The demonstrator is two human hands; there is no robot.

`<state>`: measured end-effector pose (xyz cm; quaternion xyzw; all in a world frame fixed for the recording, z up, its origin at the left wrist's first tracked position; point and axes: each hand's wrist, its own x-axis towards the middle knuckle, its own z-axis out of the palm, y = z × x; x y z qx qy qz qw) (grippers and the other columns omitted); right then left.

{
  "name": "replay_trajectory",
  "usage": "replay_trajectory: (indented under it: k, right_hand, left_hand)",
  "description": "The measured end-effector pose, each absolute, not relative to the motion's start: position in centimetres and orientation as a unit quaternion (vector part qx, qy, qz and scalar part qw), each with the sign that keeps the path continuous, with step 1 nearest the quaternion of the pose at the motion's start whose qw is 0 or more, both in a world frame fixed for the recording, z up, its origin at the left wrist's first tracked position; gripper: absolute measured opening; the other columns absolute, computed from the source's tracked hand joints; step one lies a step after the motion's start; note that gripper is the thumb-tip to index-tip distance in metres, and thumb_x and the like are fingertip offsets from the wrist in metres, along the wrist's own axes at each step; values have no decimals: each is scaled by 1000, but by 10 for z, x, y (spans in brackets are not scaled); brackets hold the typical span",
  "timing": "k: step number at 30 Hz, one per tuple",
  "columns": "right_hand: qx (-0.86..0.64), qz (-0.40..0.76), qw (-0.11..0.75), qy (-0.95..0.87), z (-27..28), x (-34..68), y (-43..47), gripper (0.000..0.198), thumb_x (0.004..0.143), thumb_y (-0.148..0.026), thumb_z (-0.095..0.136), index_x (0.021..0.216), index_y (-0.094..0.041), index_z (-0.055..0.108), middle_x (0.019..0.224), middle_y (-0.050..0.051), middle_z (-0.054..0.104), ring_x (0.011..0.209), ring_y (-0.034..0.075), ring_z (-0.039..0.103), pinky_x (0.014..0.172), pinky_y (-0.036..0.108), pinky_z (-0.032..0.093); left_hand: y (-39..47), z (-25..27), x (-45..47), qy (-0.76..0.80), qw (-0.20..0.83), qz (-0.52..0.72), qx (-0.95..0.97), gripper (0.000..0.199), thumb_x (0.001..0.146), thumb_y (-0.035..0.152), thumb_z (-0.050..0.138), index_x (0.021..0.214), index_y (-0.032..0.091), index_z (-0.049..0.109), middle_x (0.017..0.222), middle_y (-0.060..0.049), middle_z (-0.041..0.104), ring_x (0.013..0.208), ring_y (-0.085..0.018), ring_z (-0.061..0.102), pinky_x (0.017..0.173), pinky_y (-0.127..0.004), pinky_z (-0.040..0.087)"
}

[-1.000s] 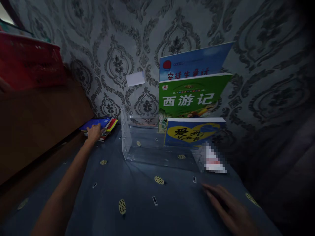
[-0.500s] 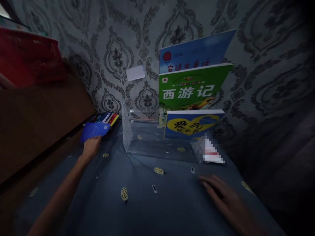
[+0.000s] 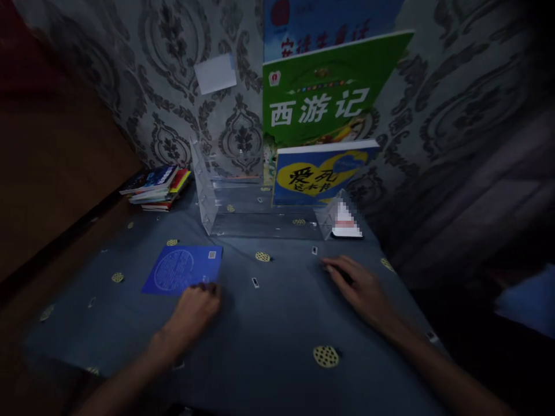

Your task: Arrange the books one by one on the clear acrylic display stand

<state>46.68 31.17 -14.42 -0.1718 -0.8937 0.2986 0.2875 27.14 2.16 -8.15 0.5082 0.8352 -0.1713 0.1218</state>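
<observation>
Reading the dial from the centre of my head-camera view, I find the left hand (image 3: 197,306) between 7 and 8 o'clock, its fingers closed on the near right corner of a thin, rectangular, bright-blue book (image 3: 184,268) with a pale printed circle and a small square code on its cover. The book is at 8 o'clock over the bench (image 3: 260,358), which is covered in blue-grey cloth with yellow prints; I cannot tell whether the book lies flat or is slightly raised. I record the right hand (image 3: 358,292) at 4 o'clock, low over the cloth, fingers loosely bent, nothing visible in its grasp. A clear plastic stepped rack (image 3: 203,193) occupies the centre. In its right half I count three standing books: a blue one with a yellow heart (image 3: 323,176) at 2 o'clock, in front; a green one with white characters (image 3: 321,92) behind it at 1 o'clock; and a sky-blue one (image 3: 329,20) rearmost, cut off by the top edge. At 9 o'clock, near the rack's left end, I note an uneven stack of mixed-colour books (image 3: 156,188). A white rectangular paper (image 3: 215,74) is on the patterned wall at 11 o'clock.
</observation>
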Motion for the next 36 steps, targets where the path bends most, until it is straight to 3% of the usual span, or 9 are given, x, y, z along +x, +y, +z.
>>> replay_trajectory:
  k: [6,10,12,14,18,22,30,33,36]
  right_hand:
    - [-167,289,295,-895,-145,470,311,29,99,-33,47,103,-21,72,86,7,72,79,21,70,71,32,57]
    - [-160,291,296,-896,-148,474,312,28,100,-32,47,105,-20,73,86,7,71,79,20,70,72,33,58]
    - [-138,290,289,-902,-151,472,310,28,100,-30,47,108,-20,72,90,8,73,84,21,71,77,35,59]
    - [-97,282,271,-915,-153,467,304,29,101,-28,47,113,-21,72,103,10,75,97,23,71,89,41,59]
    - [-14,276,194,-941,-151,445,283,35,101,-29,51,132,-24,65,142,11,64,131,27,60,112,51,48]
    - [36,302,132,-943,-144,408,249,44,100,-31,56,144,-26,55,156,10,51,145,27,46,119,53,40]
    - [46,334,86,-937,-137,324,158,58,93,-45,69,141,-18,55,158,21,45,151,39,33,123,64,25]
    - [30,366,93,-925,-133,319,144,63,93,-48,67,146,-18,50,162,21,37,152,38,32,122,59,29]
    - [-4,460,119,-880,-131,325,142,55,94,-38,66,144,-20,51,160,17,36,144,32,45,116,48,42]
  left_hand:
    - [72,-87,336,743,114,-46,657,21,95,9,47,107,17,62,94,-16,72,90,-27,71,74,-37,56]
    - [55,-79,268,857,41,-7,513,27,103,23,38,112,18,63,103,-14,72,95,-27,69,84,-39,55]
    - [30,-83,216,914,-44,3,403,36,104,31,37,128,17,59,123,-16,69,116,-31,65,101,-44,50]
    - [0,-95,172,937,-79,29,339,47,102,37,39,140,13,52,148,-18,56,139,-32,51,115,-46,41]
    - [-57,-130,127,959,-11,48,280,62,102,45,30,155,16,39,163,-15,39,154,-32,30,122,-57,28]
    - [-96,-143,118,961,-18,64,269,64,101,49,26,156,19,42,164,-13,38,155,-32,28,122,-59,28]
    - [-110,-132,119,958,-14,83,276,69,99,52,24,151,15,48,159,-17,45,152,-36,34,118,-66,31]
    - [-108,-137,125,943,-1,135,303,68,96,60,29,151,26,47,158,-6,48,151,-32,37,123,-60,29]
    - [-102,-139,136,941,16,186,283,65,90,71,33,148,43,45,158,11,46,150,-27,40,126,-50,29]
